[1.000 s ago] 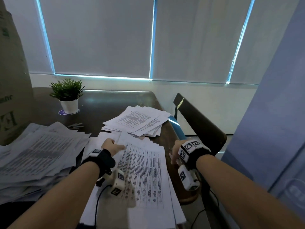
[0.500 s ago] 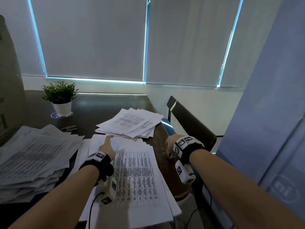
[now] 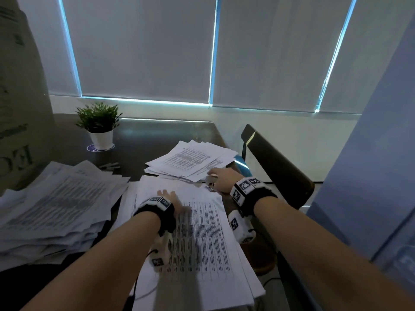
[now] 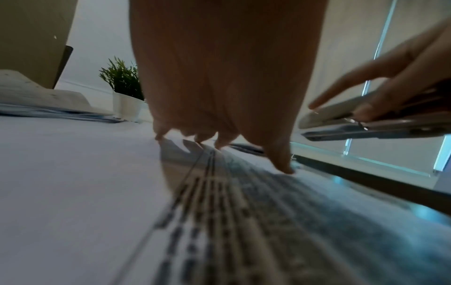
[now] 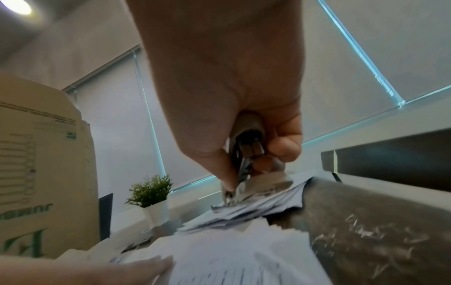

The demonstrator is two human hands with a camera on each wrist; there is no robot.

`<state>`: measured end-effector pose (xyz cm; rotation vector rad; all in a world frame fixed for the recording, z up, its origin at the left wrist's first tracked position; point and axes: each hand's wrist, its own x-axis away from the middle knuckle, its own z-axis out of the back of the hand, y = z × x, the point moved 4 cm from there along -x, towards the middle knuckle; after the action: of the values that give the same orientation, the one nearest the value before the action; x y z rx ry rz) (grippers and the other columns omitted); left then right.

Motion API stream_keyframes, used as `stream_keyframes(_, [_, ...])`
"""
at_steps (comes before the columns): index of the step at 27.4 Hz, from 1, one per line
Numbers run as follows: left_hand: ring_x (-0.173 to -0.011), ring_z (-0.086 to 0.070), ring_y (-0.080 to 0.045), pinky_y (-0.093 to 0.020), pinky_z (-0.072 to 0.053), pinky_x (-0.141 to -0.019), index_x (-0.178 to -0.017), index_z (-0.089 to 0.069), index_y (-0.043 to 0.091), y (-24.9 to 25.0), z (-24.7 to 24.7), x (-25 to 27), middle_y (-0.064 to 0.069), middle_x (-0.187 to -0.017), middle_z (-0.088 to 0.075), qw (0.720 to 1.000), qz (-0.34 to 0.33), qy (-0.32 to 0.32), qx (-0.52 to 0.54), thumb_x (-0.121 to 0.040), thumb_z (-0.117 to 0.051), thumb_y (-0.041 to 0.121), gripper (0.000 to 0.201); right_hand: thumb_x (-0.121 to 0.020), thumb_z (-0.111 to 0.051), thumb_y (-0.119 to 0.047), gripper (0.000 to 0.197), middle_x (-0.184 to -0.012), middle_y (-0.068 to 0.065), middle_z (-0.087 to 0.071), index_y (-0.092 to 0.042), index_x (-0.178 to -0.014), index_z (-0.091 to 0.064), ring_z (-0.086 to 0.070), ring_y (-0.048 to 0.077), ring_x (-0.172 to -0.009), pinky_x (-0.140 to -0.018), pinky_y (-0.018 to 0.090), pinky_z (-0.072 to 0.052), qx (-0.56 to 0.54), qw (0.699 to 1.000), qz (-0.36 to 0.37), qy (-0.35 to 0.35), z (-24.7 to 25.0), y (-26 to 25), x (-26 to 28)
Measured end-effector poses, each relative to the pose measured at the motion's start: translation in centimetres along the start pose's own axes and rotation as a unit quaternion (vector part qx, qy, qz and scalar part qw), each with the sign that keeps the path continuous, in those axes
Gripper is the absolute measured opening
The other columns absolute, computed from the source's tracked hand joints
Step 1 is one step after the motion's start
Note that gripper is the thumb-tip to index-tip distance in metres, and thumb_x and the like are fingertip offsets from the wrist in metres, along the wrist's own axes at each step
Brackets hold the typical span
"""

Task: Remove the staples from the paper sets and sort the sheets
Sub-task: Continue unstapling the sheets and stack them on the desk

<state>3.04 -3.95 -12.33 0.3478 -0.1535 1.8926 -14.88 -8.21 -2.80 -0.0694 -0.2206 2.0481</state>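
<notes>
While my left hand lies flat on the near stack, fingers straight and spread, fingertips down on the top sheet, nothing is gripped there. Printed table rows run under the palm; the wrist view is blurred, so I can't read any text or spot a staple.

My right hand sits just past the stack's far right corner, fingers curled around a metal staple remover. Thumb presses one side, index finger stretches along the top. The tool's tip points down at the near edge of the fanned pile; can't tell if it touches the paper. From the left wrist view the remover shows as two flat metal arms close together.

Near stack hangs over the table's front edge toward me. Fanned pile lies beyond it, overlapping its far edge, sheets splayed and printed side up.

On my left, a thick messy heap of printed sheets, apart from the near stack with dark table between them. Small pale objects lie on the table past the heap, too small to identify.

Further back: plant in a white pot on a round coaster, cardboard box at the left edge, dark chair back off the table's right side. Blinds cover the window behind.
</notes>
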Motion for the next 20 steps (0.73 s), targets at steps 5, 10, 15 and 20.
stream_keyframes(5, [-0.147, 0.001, -0.035, -0.051, -0.011, -0.118, -0.152, 0.007, 0.013, -0.8, -1.1, -0.3, -0.014, -0.159, 0.011, 1.000, 0.003, -0.006, -0.015, -0.074, -0.034, 0.086, 0.114, -0.097, -0.049, -0.016, 0.039, -0.134, 0.007, -0.059, -0.021, -0.136, -0.055, -0.056, 0.027, -0.118, -0.100, 0.039, -0.047, -0.004, 0.997, 0.059, -0.049, -2.8, -3.1, -0.8])
stream_keyframes(10, [-0.147, 0.005, -0.035, -0.050, -0.007, -0.118, -0.152, 0.011, 0.015, -0.6, -1.4, -0.4, -0.014, -0.158, 0.016, 0.999, -0.004, -0.026, -0.030, -0.077, -0.032, 0.085, 0.111, -0.093, -0.054, -0.016, 0.045, -0.129, 0.004, -0.060, -0.031, -0.135, -0.052, -0.057, 0.025, -0.116, -0.095, 0.041, -0.051, -0.029, 0.996, 0.076, -0.041, -5.3, -3.8, -1.9])
stream_keyframes(15, [-0.146, 0.010, -0.035, -0.051, -0.004, -0.117, -0.151, 0.015, 0.016, -0.8, -1.8, -0.9, -0.013, -0.158, 0.019, 0.999, -0.005, -0.033, -0.015, -0.073, -0.032, 0.088, 0.116, -0.089, -0.057, -0.006, 0.040, -0.125, 0.005, -0.061, -0.018, -0.127, -0.057, -0.057, 0.024, -0.114, -0.095, 0.040, -0.049, -0.065, 0.992, 0.102, -0.020, -5.8, -4.2, -1.8])
stream_keyframes(20, [-0.146, 0.010, -0.036, -0.052, -0.004, -0.117, -0.150, 0.016, 0.017, -1.0, -2.0, -1.4, -0.013, -0.157, 0.021, 0.999, -0.006, -0.043, -0.012, -0.071, -0.034, 0.089, 0.118, -0.089, -0.057, -0.013, 0.038, -0.122, 0.007, -0.062, -0.022, -0.126, -0.055, -0.060, 0.027, -0.109, -0.091, 0.045, -0.053, -0.061, 0.993, 0.097, -0.018, -5.9, -4.3, -2.4])
